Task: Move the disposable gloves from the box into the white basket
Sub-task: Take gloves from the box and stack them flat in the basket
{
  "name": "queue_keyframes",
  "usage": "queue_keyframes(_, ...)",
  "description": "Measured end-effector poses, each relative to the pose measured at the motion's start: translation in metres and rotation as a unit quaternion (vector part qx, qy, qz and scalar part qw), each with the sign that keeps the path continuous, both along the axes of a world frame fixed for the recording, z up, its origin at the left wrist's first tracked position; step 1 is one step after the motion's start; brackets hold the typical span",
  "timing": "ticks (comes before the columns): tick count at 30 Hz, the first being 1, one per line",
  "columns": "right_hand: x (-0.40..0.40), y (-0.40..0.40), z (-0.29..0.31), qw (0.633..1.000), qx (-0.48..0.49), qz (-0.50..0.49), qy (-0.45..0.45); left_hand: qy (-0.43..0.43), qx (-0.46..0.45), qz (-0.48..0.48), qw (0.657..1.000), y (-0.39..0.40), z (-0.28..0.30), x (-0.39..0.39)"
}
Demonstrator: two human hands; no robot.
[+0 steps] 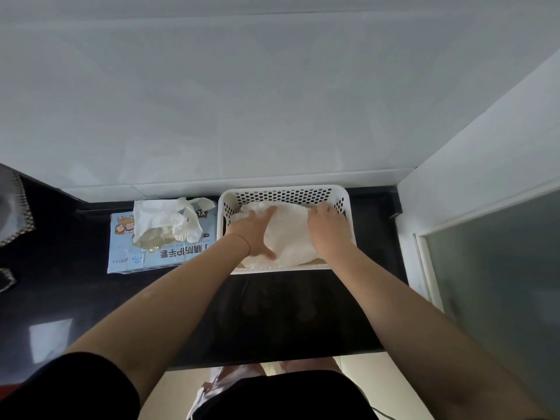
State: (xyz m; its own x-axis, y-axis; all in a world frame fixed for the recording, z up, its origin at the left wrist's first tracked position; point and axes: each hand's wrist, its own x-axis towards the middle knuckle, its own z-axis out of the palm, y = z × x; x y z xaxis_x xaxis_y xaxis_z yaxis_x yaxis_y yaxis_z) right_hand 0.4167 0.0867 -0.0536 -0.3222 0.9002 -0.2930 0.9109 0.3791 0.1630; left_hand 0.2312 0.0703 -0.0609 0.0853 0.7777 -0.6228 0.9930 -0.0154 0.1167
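White perforated plastic forms the basket (pixel 339 197), which is set on the dark glossy surface (pixel 75 298) against the pale wall, its long axis running left to right. Inside it a pile of translucent white gloves (pixel 288 234) is spread flat, filling most of the floor of the basket. The pile is pressed from both sides: the left hand (pixel 254 234) is laid on its left part with fingers straight and pointing away toward the wall, thumb splayed near the front rim, and the right hand (pixel 328 230) is laid on its right part, fingers relaxed, nothing pinched by either. Just beside the basket on the left the light blue box (pixel 157 257) is lying flat, its printed text upside down to the camera, and a few loose gloves (pixel 175 222) are seen spilling from its torn opening toward the wall
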Motion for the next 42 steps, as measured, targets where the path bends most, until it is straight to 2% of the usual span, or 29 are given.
queue_keyframes(2,-0.008,0.001,0.007,0.999,-0.009,-0.004,0.034,-0.028,0.034,0.014,0.999,0.000,0.008,-0.002)
queue_keyframes(4,-0.019,0.003,0.017,0.995,-0.027,-0.018,0.093,-0.074,0.130,0.056,0.987,-0.001,0.020,-0.006)
queue_keyframes(6,-0.037,0.006,0.028,0.984,-0.056,-0.028,0.165,-0.108,0.231,0.117,0.960,-0.002,0.037,-0.011)
queue_keyframes(10,-0.090,0.005,0.049,0.942,-0.087,-0.020,0.324,-0.093,0.323,0.182,0.924,-0.010,0.064,-0.047)
queue_keyframes(12,-0.121,0.000,0.055,0.925,-0.095,-0.019,0.367,-0.089,0.353,0.195,0.911,-0.016,0.069,-0.076)
queue_keyframes(14,-0.149,-0.006,0.056,0.921,-0.095,-0.017,0.377,-0.085,0.336,0.204,0.916,-0.023,0.068,-0.105)
queue_keyframes(17,-0.183,-0.014,0.046,0.929,-0.110,-0.030,0.351,-0.068,0.253,0.188,0.947,-0.036,0.063,-0.144)
queue_keyframes(20,-0.201,-0.018,0.032,0.928,-0.126,-0.070,0.344,-0.070,0.204,0.159,0.963,-0.047,0.056,-0.166)
queue_keyframes(24,-0.219,-0.023,0.031,0.906,-0.105,-0.116,0.394,-0.061,0.196,0.153,0.967,-0.056,0.049,-0.189)
queue_keyframes(28,-0.228,-0.025,0.046,0.875,-0.102,-0.148,0.449,-0.045,0.249,0.175,0.952,-0.056,0.050,-0.208)
queue_keyframes(30,-0.228,-0.025,0.055,0.858,-0.103,-0.169,0.473,-0.089,0.251,0.207,0.941,-0.056,0.054,-0.217)
queue_keyframes(32,-0.224,-0.025,0.065,0.850,-0.101,-0.190,0.481,-0.183,0.226,0.267,0.919,-0.054,0.061,-0.222)
queue_keyframes(35,-0.217,-0.022,0.071,0.885,-0.095,-0.198,0.410,-0.313,0.209,0.355,0.856,-0.051,0.081,-0.229)
queue_keyframes(37,-0.216,-0.018,0.077,0.907,-0.100,-0.192,0.360,-0.326,0.202,0.334,0.861,-0.046,0.095,-0.233)
queue_keyframes(38,-0.218,-0.017,0.081,0.903,-0.102,-0.194,0.370,-0.323,0.191,0.310,0.873,-0.043,0.103,-0.235)
queue_keyframes(40,-0.221,-0.018,0.097,0.872,-0.131,-0.177,0.438,-0.306,0.164,0.266,0.899,-0.035,0.117,-0.233)
queue_keyframes(42,-0.227,-0.024,0.118,0.850,-0.202,-0.120,0.471,-0.297,0.137,0.247,0.912,-0.029,0.130,-0.227)
